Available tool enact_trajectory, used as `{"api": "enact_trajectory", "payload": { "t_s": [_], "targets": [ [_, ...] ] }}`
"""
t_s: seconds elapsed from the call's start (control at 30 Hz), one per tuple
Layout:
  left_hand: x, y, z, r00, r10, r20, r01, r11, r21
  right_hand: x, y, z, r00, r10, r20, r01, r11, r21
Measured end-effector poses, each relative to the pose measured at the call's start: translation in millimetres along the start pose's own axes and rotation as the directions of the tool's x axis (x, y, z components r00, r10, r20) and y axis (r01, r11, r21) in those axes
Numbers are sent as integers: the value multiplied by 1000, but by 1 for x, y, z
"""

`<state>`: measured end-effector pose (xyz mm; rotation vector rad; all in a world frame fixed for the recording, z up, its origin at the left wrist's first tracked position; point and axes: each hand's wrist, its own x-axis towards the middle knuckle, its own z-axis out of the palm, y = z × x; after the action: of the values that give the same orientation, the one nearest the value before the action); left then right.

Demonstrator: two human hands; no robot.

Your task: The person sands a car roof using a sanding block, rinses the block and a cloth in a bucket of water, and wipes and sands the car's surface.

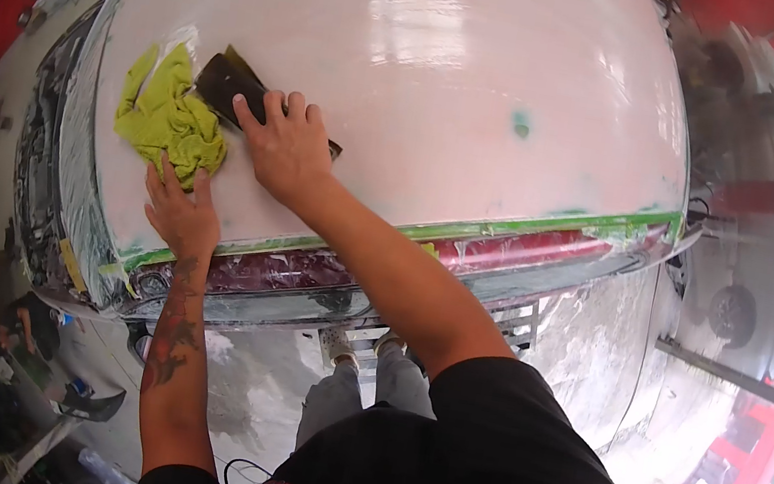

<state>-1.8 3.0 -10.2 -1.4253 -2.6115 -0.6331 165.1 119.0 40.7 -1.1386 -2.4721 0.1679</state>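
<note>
Near the left end of a glossy, pale, domed panel (450, 100), grasping a dark, oblong block (225, 80), laid against the surface, with the right grip (288, 153). Just beside, touching a crumpled, nubby yellow-green cloth (178, 123) with the fingertips of the left grip (184, 218); cannot tell whether pinching it. Standing before a green strip (531, 226) and maroon bodywork (512, 252), on a grey, white-stained floor (588, 350).

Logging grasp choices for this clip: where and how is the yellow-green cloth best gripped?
Likely pinch the bunched near end of the yellow-green cloth, coming from the near side: its raised folds offer bulk, and the left hand lies at that edge.
</note>
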Motion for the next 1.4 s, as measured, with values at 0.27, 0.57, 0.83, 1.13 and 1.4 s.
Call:
{"api": "enact_trajectory", "payload": {
  "t_s": [0.27,0.57,0.83,1.13,1.4],
  "targets": [
    [0,2,-4,999,-27,27,27,1000,1,-119,254,-130,696,665,-269,-704,560,-437],
    [-2,5,0,1000,-22,-4,22,1000,21,-67,134,-81,748,641,-169,-654,669,-353],
    [2,-19,11,1000,18,-15,-18,1000,12,-57,1,-9,978,133,-161,-144,988,-54],
    [6,-15,4,999,-20,36,21,1000,-8,-199,377,-184,505,786,-357,-843,359,-402],
    [11,-27,7,994,87,-60,-88,996,-8,-169,251,-145,914,353,-201,-396,886,-240]
  ]
}}
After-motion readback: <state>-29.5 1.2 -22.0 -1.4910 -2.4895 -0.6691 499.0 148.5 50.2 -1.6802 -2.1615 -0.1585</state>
